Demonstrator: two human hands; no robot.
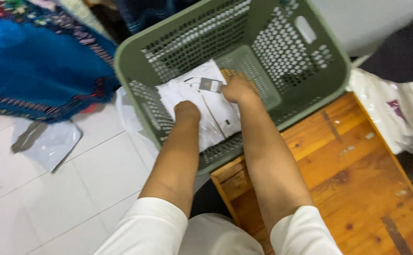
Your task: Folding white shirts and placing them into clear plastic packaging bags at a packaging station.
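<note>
Both arms are down inside the green basket (329,89), which sits tilted on the corner of the wooden surface (353,184). The left hand (186,111) is curled down onto the folded white garment (211,113) at the basket bottom, fingers tucked out of sight, so I cannot tell whether it grips. The right hand (237,89) presses on the same garment just beside its grey tag (210,84), fingers hidden too. A blue patterned cloth (36,61) hangs at the left, above a flat plastic bag (50,141) on the tiled floor (64,198)
</note>
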